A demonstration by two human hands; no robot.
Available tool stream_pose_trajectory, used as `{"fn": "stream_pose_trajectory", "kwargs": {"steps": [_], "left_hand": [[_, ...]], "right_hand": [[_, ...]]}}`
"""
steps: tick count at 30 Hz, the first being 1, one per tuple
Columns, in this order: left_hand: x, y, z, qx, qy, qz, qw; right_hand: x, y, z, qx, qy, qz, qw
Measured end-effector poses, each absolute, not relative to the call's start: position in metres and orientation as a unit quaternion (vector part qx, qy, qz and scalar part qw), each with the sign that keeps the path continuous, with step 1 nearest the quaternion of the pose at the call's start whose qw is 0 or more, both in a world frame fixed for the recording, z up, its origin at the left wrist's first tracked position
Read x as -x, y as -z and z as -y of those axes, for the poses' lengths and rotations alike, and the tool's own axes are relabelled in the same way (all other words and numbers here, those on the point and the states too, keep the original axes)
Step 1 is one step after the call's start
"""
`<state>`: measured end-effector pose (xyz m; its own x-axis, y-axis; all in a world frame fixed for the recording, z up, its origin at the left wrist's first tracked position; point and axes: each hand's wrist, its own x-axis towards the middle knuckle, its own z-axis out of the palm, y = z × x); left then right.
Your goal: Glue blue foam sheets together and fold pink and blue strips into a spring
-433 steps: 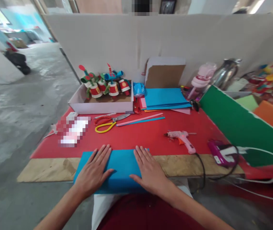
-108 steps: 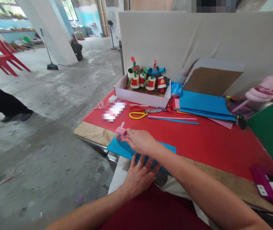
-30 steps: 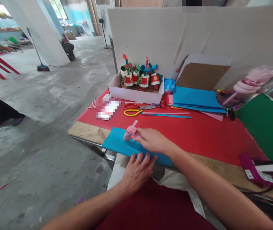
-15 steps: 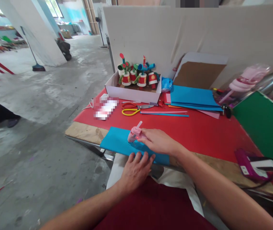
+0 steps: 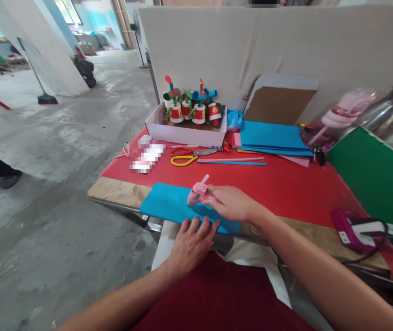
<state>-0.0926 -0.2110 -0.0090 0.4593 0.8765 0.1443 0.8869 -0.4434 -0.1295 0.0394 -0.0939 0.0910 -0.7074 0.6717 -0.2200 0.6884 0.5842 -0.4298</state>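
A blue paper sheet (image 5: 164,200) lies along the table's front edge. My right hand (image 5: 233,202) is wrapped round a pink hot glue gun (image 5: 197,194), whose nozzle points down at the sheet. A pale glue stick (image 5: 205,179) pokes out of the gun's back end, and a small red light shows on its body. My left hand (image 5: 193,241) rests with its fingers stretched out on the sheet's near edge, just below the gun. What the nozzle leaves on the paper is too small to make out.
Behind the sheet lie scissors (image 5: 184,160) with red and yellow handles and thin paper strips (image 5: 233,161). A white box (image 5: 186,133) holds several paper-cup figures. Blue sheets (image 5: 272,135) are stacked at the back; a purple device (image 5: 350,230) and green board (image 5: 376,179) stand right.
The glue gun has moved slightly to the right along the blue sheet in my right hand. My left hand stays on the near edge. The whole view has shifted a little.
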Motion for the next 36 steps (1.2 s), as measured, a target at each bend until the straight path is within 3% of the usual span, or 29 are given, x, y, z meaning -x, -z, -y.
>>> {"fn": "stream_pose_trajectory", "kwargs": {"steps": [36], "left_hand": [[0.093,0.002,0.213,0.851,0.03,0.512,0.114]], "right_hand": [[-0.095,-0.093,0.106,-0.399,0.304,-0.865,-0.034]]}}
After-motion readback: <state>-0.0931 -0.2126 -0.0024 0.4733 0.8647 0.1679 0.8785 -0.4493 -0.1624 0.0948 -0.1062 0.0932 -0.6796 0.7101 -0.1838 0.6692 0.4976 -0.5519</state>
